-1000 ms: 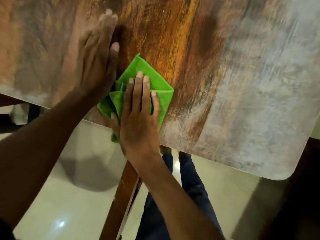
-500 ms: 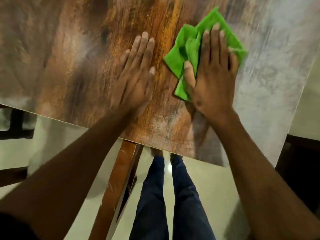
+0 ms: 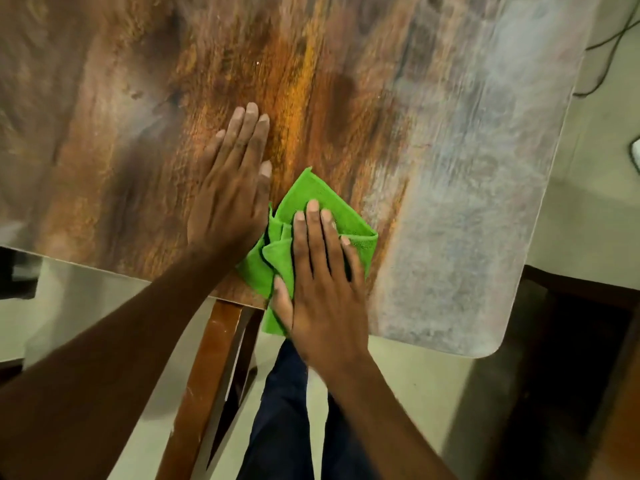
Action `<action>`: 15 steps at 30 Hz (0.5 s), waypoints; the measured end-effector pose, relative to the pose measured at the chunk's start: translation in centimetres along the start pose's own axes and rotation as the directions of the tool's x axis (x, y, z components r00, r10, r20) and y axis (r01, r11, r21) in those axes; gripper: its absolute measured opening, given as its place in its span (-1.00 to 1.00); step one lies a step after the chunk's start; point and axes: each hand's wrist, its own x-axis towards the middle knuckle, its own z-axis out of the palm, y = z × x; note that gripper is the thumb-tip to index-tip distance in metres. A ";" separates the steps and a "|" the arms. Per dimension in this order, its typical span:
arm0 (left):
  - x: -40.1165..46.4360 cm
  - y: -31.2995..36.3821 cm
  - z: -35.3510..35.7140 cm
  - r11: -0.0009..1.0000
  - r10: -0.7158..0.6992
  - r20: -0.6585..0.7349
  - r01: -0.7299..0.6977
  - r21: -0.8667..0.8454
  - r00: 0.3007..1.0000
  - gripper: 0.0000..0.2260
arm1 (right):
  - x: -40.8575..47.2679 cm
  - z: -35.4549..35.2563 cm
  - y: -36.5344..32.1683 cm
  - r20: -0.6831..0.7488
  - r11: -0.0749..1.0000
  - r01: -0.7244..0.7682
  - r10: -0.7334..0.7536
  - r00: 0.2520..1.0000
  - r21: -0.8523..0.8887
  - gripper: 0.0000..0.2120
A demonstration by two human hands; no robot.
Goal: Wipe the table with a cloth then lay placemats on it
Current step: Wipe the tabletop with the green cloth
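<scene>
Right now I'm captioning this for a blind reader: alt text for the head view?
A right hand presses a green cloth flat at the wooden table near edge; the left hand rests flat beside it.

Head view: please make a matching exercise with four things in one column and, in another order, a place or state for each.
Things:
1. left hand
2. right hand
3. green cloth
4. table

Places or states:
A. crumpled, partly hanging over the near table edge
B. flat on bare wood, fingers straight
C. brown in the middle, grey-white at the right
D. pressing the cloth down with straight fingers

Pairs: 1-B, 2-D, 3-A, 4-C
</scene>
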 end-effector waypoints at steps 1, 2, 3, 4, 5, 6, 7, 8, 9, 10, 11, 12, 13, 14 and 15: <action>-0.1 -0.1 0.3 1.000 -0.020 0.026 0.019 0.011 0.999 -0.51 | 0.7 -0.1 1.0 -0.008 1.000 -0.001 0.000 1.000 -0.023 -0.24; -0.3 -0.2 0.4 0.999 -0.033 0.039 0.033 0.009 0.999 -0.51 | 2.3 -0.5 2.2 -0.032 1.000 -0.009 0.008 0.999 -0.023 -0.25; -0.5 -0.2 0.5 0.999 -0.044 0.045 0.043 0.024 0.998 -0.51 | 4.5 -1.0 3.6 -0.061 0.999 -0.039 0.038 0.997 -0.008 -0.26; -0.5 0.2 0.4 0.999 -0.043 0.054 0.042 0.020 0.998 -0.51 | 7.2 -1.4 5.3 -0.093 0.996 -0.090 0.090 0.992 0.003 -0.27; -0.4 0.3 0.4 0.999 -0.046 0.066 0.045 0.025 0.997 -0.51 | 9.9 -2.1 7.0 -0.134 0.992 -0.130 0.128 0.983 -0.001 -0.28; -0.3 0.2 0.3 0.998 -0.051 0.079 0.049 0.029 0.996 -0.51 | 12.3 -2.8 8.2 -0.171 0.984 -0.176 0.170 0.971 -0.022 -0.29; -0.3 0.2 0.4 0.998 -0.058 0.082 0.056 0.028 0.995 -0.50 | 14.0 -3.3 9.0 -0.181 0.976 -0.218 0.211 0.961 -0.020 -0.29; -0.2 0.2 0.3 0.997 -0.070 0.093 0.069 0.021 0.993 -0.50 | 14.9 -3.5 9.4 -0.171 0.970 -0.242 0.235 0.957 -0.026 -0.30; -0.3 0.1 0.3 0.997 -0.078 0.098 0.077 0.016 0.992 -0.50 | 15.0 -3.4 9.2 -0.176 0.965 -0.258 0.247 0.953 -0.040 -0.30; -0.2 0.1 0.2 0.997 -0.080 0.103 0.079 0.012 0.991 -0.50 | 14.3 -3.2 8.3 -0.190 0.960 -0.274 0.259 0.947 -0.059 -0.29; -0.2 0.1 0.2 0.997 -0.080 0.100 0.080 0.003 0.992 -0.50 | 12.9 -2.9 7.2 -0.180 0.954 -0.295 0.281 0.943 -0.058 -0.27; -0.2 0.2 0.2 0.997 -0.080 0.095 0.081 -0.003 0.992 -0.50 | 11.0 -2.4 5.6 -0.151 0.951 -0.305 0.295 0.944 -0.049 -0.24; -0.2 0.1 0.2 0.997 -0.076 0.090 0.077 -0.012 0.993 -0.51 | 8.6 -1.9 3.5 -0.102 0.953 -0.299 0.294 0.950 -0.040 -0.20; -0.4 0.0 0.1 0.997 -0.073 0.086 0.075 -0.017 0.994 -0.51 | 6.1 -1.2 1.1 -0.059 0.958 -0.284 0.282 0.958 -0.035 -0.16; -0.3 0.0 0.2 0.997 -0.068 0.076 0.070 -0.024 0.995 -0.51 | 3.7 -0.6 -1.2 -0.024 0.963 -0.267 0.267 0.964 -0.033 -0.12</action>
